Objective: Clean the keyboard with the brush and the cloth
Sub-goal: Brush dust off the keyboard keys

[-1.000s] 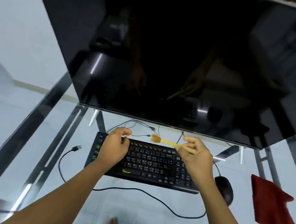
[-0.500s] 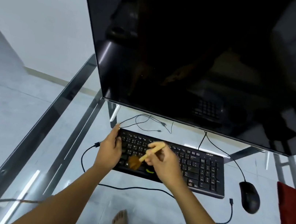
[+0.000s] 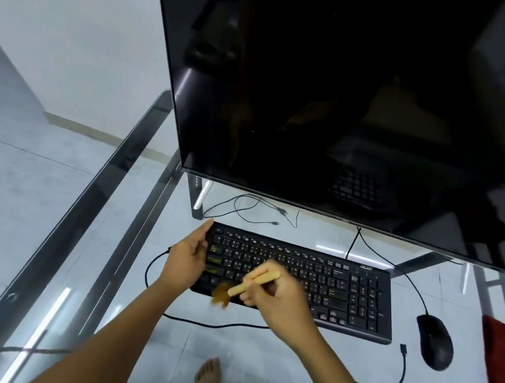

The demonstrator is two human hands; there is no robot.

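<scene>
A black keyboard (image 3: 329, 284) lies flat on the glass table (image 3: 47, 262) below the monitor. My left hand (image 3: 186, 262) grips the keyboard's left end, thumb at its far corner. My right hand (image 3: 278, 297) holds a small brush (image 3: 250, 284) with a pale wooden handle. Its brown bristles point down-left and sit blurred over the keyboard's near left edge. A red cloth (image 3: 504, 363) lies at the table's right edge, apart from both hands.
A big dark monitor (image 3: 339, 106) stands just behind the keyboard on metal legs. A black mouse (image 3: 434, 341) rests right of the keyboard, with loose cables (image 3: 218, 325) in front and behind. Bare feet show through the glass.
The brush went from above the keyboard's far edge down to its near left rows. My left hand slid to the keyboard's left end. The view shifted left and closer.
</scene>
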